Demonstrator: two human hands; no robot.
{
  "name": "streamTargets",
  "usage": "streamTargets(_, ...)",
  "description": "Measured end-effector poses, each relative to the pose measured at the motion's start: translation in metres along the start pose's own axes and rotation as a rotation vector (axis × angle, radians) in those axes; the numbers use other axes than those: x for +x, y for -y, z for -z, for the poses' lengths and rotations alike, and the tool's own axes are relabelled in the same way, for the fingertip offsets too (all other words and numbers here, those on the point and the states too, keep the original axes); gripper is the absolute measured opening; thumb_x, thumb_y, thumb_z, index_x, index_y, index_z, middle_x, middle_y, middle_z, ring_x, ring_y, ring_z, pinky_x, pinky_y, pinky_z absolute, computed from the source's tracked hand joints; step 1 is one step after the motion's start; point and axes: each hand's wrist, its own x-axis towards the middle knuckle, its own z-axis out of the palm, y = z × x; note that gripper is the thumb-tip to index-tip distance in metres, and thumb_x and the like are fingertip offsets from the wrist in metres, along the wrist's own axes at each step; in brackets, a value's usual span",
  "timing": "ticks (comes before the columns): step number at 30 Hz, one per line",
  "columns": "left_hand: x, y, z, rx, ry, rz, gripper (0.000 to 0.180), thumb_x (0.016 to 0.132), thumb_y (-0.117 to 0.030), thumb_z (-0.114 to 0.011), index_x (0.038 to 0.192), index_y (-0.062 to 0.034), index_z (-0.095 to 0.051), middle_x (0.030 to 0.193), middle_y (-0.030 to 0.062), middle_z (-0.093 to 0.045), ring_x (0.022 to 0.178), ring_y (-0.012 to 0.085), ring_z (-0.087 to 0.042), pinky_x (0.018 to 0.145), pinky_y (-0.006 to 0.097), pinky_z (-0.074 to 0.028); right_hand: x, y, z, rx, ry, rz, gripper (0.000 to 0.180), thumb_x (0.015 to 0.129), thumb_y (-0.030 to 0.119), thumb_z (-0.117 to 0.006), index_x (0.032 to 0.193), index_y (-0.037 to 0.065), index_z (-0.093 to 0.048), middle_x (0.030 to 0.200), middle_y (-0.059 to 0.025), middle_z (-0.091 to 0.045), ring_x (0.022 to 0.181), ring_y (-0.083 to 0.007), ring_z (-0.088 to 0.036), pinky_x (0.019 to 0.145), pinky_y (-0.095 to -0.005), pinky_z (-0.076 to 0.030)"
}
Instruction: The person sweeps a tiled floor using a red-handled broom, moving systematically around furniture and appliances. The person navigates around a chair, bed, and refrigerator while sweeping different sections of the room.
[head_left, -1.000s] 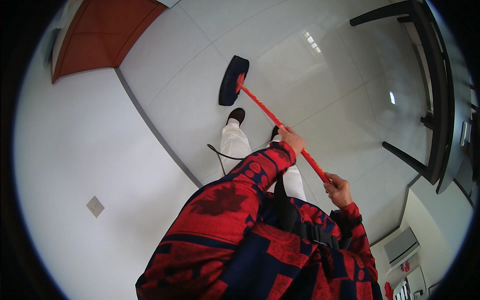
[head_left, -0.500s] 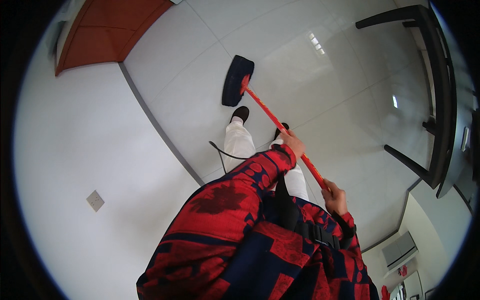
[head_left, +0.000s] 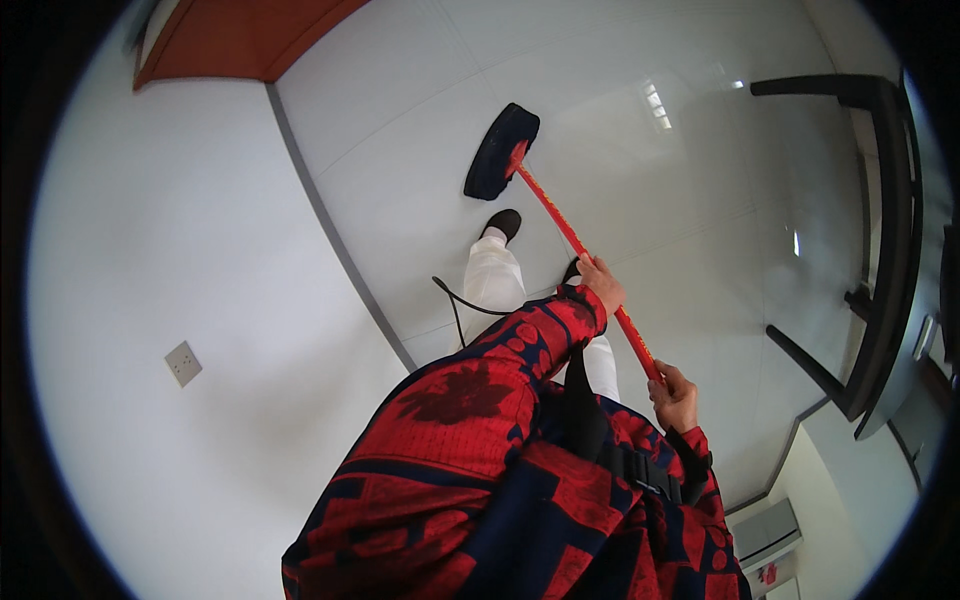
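A broom (head_left: 560, 222) with a red handle and a wide dark-blue head slants across the middle of the view. Its head (head_left: 500, 150) rests on the tiled floor, just beyond my left shoe. My left hand (head_left: 603, 287) is wrapped round the handle about midway up. Near the upper end, my right hand (head_left: 676, 397) is closed on it too, thumb along the shaft. The tip of the handle is hidden within my right hand.
Along the left runs a white wall with a socket (head_left: 183, 363) and a grey skirting strip (head_left: 330, 225). A red-brown wooden door or panel (head_left: 235, 45) stands at the far left. On the right is black-legged furniture (head_left: 885, 250). A black cord (head_left: 452, 300) hangs by my left leg.
The view has shifted, so the wooden panel and wall sit differently in it. Both hands keep their hold on the broom, whose head stays close to my left shoe.
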Motion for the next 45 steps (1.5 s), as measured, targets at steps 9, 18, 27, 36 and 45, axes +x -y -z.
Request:
streamTargets(9, -0.013, 0.115, 0.002, -0.036, -0.348, 0.429, 0.023, 0.076, -0.014, -0.06, 0.093, -0.0071, -0.074, 0.118, 0.0338, -0.05, 0.109, 0.0539, -0.045, 0.077, 0.057, -0.041, 0.083, 0.069, -0.041, -0.244, 0.251, 0.425, 0.037, 0.083, 0.006, -0.063, 0.119, 0.001, -0.06, 0.083, -0.0193, -0.067, 0.071, -0.0246, -0.065, 0.069, -0.0314, -0.051)
streamTargets(18, -0.105, 0.317, -0.027, -0.146, -0.165, 0.578, 0.017, 0.077, -0.026, -0.069, 0.086, -0.0121, -0.063, 0.082, 0.0135, -0.067, 0.083, 0.0371, -0.065, 0.068, 0.049, -0.052, 0.157, 0.184, -0.212, -0.608, 0.534, 0.62, 0.022, 0.079, 0.01, -0.059, 0.099, 0.005, -0.065, 0.083, -0.021, -0.065, 0.079, -0.041, -0.062, 0.07, -0.0478, -0.049)
streamTargets(27, -0.059, 0.278, 0.007, -0.252, -0.246, 0.389, 0.014, 0.076, -0.022, -0.067, 0.084, -0.0104, -0.066, 0.084, 0.0146, -0.067, 0.083, 0.0366, -0.065, 0.069, 0.048, -0.052, 0.164, 0.195, -0.162, -0.602, 0.351, 0.586, 0.016, 0.078, 0.012, -0.056, 0.091, 0.006, -0.063, 0.08, -0.0187, -0.065, 0.079, -0.04, -0.062, 0.068, -0.0498, -0.049)
streamTargets(36, 0.026, 0.083, 0.041, 0.029, -0.253, 0.194, 0.017, 0.073, -0.013, -0.067, 0.088, -0.0092, -0.072, 0.089, 0.0212, -0.067, 0.096, 0.0422, -0.059, 0.074, 0.05, -0.047, 0.072, 0.127, -0.002, -0.297, 0.023, 0.283, 0.026, 0.079, 0.006, -0.061, 0.104, 0.001, -0.065, 0.081, -0.0242, -0.064, 0.074, -0.04, -0.062, 0.065, -0.0399, -0.05)
streamTargets(45, 0.025, -0.135, 0.039, 0.391, 0.129, -0.288, 0.035, 0.084, -0.024, -0.058, 0.112, -0.0074, -0.069, 0.123, 0.0139, -0.062, 0.105, 0.0272, -0.061, 0.076, 0.042, -0.049, -0.07, 0.016, 0.073, 0.044, -0.343, -0.086, 0.029, 0.084, 0.004, -0.06, 0.112, -0.004, -0.062, 0.07, -0.012, -0.06, 0.063, -0.0147, -0.055, 0.06, -0.0293, -0.046)
